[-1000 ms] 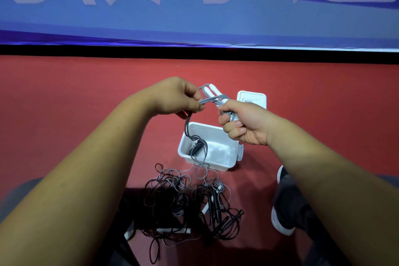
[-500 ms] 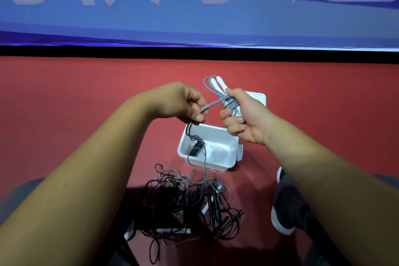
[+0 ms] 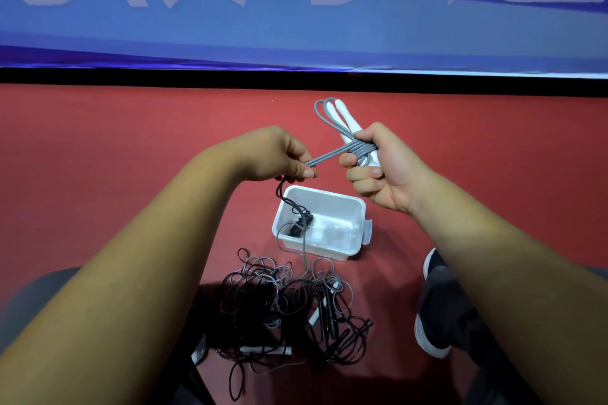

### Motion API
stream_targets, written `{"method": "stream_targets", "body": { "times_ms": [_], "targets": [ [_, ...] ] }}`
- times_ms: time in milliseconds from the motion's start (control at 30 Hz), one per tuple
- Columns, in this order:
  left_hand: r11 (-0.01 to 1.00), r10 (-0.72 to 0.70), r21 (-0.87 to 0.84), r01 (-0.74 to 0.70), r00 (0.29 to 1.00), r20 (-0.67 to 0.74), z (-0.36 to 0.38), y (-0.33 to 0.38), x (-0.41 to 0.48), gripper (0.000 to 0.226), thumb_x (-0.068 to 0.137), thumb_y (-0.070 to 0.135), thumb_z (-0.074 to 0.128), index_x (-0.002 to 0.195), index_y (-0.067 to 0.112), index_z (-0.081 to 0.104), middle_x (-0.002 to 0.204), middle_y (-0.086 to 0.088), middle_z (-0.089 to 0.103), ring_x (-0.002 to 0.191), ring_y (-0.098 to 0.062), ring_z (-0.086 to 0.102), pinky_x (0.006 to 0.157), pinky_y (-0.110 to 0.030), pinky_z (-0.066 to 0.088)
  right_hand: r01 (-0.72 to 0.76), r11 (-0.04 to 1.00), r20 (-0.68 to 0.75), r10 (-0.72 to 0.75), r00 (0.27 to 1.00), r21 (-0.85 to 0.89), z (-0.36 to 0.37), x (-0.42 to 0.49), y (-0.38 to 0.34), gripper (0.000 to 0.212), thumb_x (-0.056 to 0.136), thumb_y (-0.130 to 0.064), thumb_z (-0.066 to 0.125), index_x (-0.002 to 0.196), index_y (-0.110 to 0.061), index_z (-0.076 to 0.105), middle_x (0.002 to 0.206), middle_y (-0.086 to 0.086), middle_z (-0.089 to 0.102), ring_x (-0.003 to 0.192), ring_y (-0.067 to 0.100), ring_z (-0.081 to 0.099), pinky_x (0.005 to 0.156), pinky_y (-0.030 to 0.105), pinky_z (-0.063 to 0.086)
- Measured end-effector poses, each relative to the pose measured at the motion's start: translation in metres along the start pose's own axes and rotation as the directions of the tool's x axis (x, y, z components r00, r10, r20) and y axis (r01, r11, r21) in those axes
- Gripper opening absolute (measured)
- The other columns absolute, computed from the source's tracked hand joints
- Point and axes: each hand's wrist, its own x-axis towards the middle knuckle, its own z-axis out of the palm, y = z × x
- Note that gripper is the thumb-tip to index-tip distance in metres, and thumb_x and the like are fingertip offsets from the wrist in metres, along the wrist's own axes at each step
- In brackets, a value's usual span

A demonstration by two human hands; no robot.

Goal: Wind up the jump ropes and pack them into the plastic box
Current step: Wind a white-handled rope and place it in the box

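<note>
My right hand [image 3: 383, 171] grips a wound bundle of grey jump rope [image 3: 335, 123] with its white handles sticking up. My left hand [image 3: 279, 154] pinches the free grey strand [image 3: 324, 159] stretched taut between the two hands. From the left hand the rope hangs down into the white plastic box [image 3: 357, 207] on the red floor just below, where a dark wound rope [image 3: 301, 223] lies. A tangled pile of black and grey ropes [image 3: 289, 306] with white and black handles lies in front of the box.
The red floor [image 3: 131, 148] runs back to a black strip and a blue banner wall [image 3: 296, 33]. A dark shoe [image 3: 437, 312] stands right of the pile, another shoe tip [image 3: 199, 350] left of it. The box's latch [image 3: 369, 232] juts right.
My right hand has risen and turned the bundle more upright. My left hand has pulled the strand out to the left, wrapping it across the bundle's middle.
</note>
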Motion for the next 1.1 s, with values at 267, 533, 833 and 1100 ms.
{"method": "stream_targets", "body": {
  "times_ms": [267, 533, 833, 1100],
  "targets": [
    [0.995, 0.009, -0.098, -0.007, 1.000, 0.019, 0.009, -0.008, 0.000, 0.005, 0.095, 0.025, 0.076, 0.095, 0.023, 0.080, 0.080, 0.005, 0.075, 0.075, -0.006, 0.068, 0.074, -0.026, 0.058, 0.026, 1.000, -0.039, -0.026, 0.999, 0.006, 0.004, -0.003, -0.001, 0.017, 0.097, -0.025, 0.046, 0.108, -0.011, 0.046, 0.078, 0.005, 0.054, 0.045, 0.006, 0.027, 0.032, 0.017, 0.020],
    [0.994, 0.026, -0.103, -0.028, 1.000, -0.013, 0.014, -0.009, 0.003, 0.007, 0.099, 0.019, 0.072, 0.096, 0.015, 0.076, 0.089, -0.006, 0.078, 0.074, -0.007, 0.067, 0.068, -0.016, 0.053, 0.048, 0.996, -0.058, -0.043, 0.997, 0.079, 0.010, -0.005, -0.001, 0.015, 0.094, -0.023, 0.056, 0.100, -0.010, 0.053, 0.074, 0.008, 0.054, 0.059, 0.019, 0.051, 0.061, 0.036, 0.057],
    [0.999, 0.034, 0.024, -0.031, 0.993, -0.117, 0.023, -0.017, 0.012, 0.003, 0.096, 0.026, 0.074, 0.098, 0.024, 0.077, 0.090, 0.002, 0.077, 0.079, -0.008, 0.063, 0.087, -0.033, 0.054, -0.050, 0.997, 0.082, 0.054, 0.995, -0.052, 0.013, -0.007, 0.006, 0.020, 0.103, -0.031, 0.061, 0.100, -0.013, 0.053, 0.076, 0.000, 0.053, 0.041, 0.002, 0.027, 0.039, 0.018, 0.022],
    [0.961, 0.036, -0.258, -0.102, 0.968, -0.247, 0.019, -0.017, 0.007, 0.007, 0.096, 0.009, 0.070, 0.093, 0.012, 0.076, 0.090, -0.008, 0.078, 0.075, -0.009, 0.070, 0.070, -0.025, 0.058, -0.224, 0.943, 0.302, 0.294, 0.907, -0.246, 0.012, -0.018, 0.016, 0.042, 0.091, -0.034, 0.061, 0.120, -0.004, 0.068, 0.064, -0.007, 0.041, 0.037, 0.001, 0.026, 0.044, 0.020, 0.015]
  ]
}}
